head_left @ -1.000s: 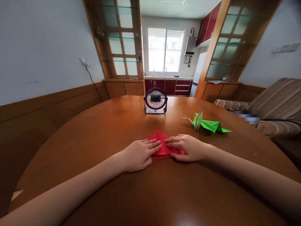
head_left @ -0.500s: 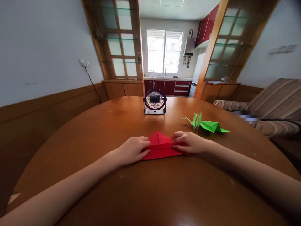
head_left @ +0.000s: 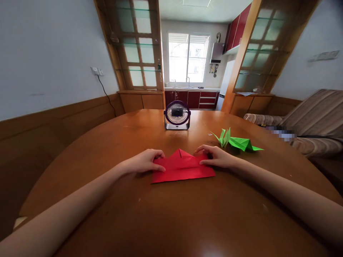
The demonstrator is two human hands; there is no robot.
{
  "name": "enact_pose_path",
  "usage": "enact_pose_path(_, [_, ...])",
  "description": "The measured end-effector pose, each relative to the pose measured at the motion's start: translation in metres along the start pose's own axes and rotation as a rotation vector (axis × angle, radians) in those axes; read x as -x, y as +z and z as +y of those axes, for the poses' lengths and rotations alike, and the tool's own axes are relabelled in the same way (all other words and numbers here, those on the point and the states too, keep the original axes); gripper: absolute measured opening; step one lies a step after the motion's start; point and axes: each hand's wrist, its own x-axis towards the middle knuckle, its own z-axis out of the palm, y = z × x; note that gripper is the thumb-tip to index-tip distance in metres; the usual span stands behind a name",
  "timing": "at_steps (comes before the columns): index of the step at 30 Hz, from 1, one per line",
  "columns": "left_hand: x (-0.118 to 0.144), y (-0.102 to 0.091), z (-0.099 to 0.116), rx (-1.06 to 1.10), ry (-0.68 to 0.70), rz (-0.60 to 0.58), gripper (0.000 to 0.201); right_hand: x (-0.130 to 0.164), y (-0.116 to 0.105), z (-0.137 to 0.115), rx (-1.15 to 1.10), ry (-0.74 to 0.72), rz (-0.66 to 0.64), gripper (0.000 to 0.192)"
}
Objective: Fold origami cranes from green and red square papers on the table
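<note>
Just below the frame's centre, a folded red paper lies flat on the wooden table. The left hand and right hand pinch its side edges, fingers curled, seemingly gripping. It looks light, thin and easily creased, best held at the edges. No writing is readable.

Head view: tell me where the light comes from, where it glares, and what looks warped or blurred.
Head view: daylight comes from the kitchen window, which is nearly blown out; soft glare lies on the wooden table near the bottom edge; the wide lens bows the table rim and door frames; the red paper, the left hand and the right hand are sharp; a pixelated patch sits by the sofa.
</note>
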Motion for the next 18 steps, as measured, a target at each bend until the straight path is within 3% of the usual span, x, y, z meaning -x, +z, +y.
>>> enact_pose_path(4, [-0.001,0.000,-0.012,0.012,0.145,0.016,0.056,0.002,0.000,-0.005,0.018,-0.092,-0.025,0.034])
enact_pose_path(10, [0.003,0.007,-0.001,-0.242,0.385,-0.036,0.037,0.003,0.004,-0.003,0.155,-0.148,-0.031,0.029])
enact_pose_path(18, [-0.002,0.040,0.017,-0.360,0.368,0.083,0.042,0.003,0.009,-0.003,0.213,-0.159,0.025,0.029])
